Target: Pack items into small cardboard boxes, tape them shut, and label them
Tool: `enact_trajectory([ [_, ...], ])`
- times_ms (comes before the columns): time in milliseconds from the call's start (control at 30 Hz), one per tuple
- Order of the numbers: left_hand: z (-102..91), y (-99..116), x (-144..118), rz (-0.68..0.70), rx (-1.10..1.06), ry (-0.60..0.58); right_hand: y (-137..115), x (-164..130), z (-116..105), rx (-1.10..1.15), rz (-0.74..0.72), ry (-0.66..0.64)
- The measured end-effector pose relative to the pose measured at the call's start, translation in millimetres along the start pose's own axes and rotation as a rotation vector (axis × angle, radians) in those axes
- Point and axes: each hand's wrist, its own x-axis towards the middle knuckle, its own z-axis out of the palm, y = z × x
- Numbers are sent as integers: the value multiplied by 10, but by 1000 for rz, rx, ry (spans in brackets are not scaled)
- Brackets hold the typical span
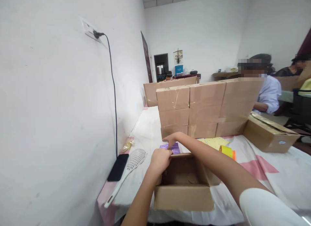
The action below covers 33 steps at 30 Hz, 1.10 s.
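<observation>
At the near table edge, an open cardboard box (184, 198) is sitting with its mouth facing up and its near flap hanging outward. The left hand (160, 159) is resting at the box's far left corner, fingers curling inward; its fingertips are being obscured, so whether it is gripping anything cannot be told. Just beyond the far rim, the purple item (176, 149) is lying on the tablecloth (150, 122). The right hand (173, 139) is arching over it, fingers pointing down in a narrow posture and almost meeting the left hand; a firm hold on the item cannot be confirmed.

Step in hand, by judgement: both hands are working on the purple item behind the box. The next move is probably calling for a sure pinch on that item, with the forearms clearing the box walls.

To the left, a white skimmer (136, 159) is lying beside a black phone (118, 167). To the right, a yellow tape roll (225, 150) is standing near a yellow sheet (215, 141). Farther out, stacked cartons (206, 106) are forming a barrier, and a person in a light shirt (270, 91) is sitting beyond them.
</observation>
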Motion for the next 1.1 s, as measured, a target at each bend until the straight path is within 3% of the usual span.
enact_trajectory([
  [67, 16, -9, 15, 4, -12, 7, 40, -37, 41, 5, 22, -48],
  [267, 31, -47, 115, 3, -43, 10, 157, -148, 115, 20, 37, -11],
  [433, 52, -60, 150, 1, -41, 33, 216, -144, 237, 34, 84, -58],
  [700, 54, -47, 137, 8, -23, 42, 169, -224, 208, -87, -2, -12],
  [800, 47, -46, 126, 16, -24, 36, 133, -353, 44, -91, -18, 154],
  [900, 54, -49, 127, 16, -38, 53, 71, -595, -168, 96, -87, 436],
  [1000, 68, -57, 158, 15, -64, 64, -54, -964, -293, 323, -232, 676],
  [1100, 96, -85, 226, 6, -96, 64, -220, -1407, -272, 467, -393, 778],
])
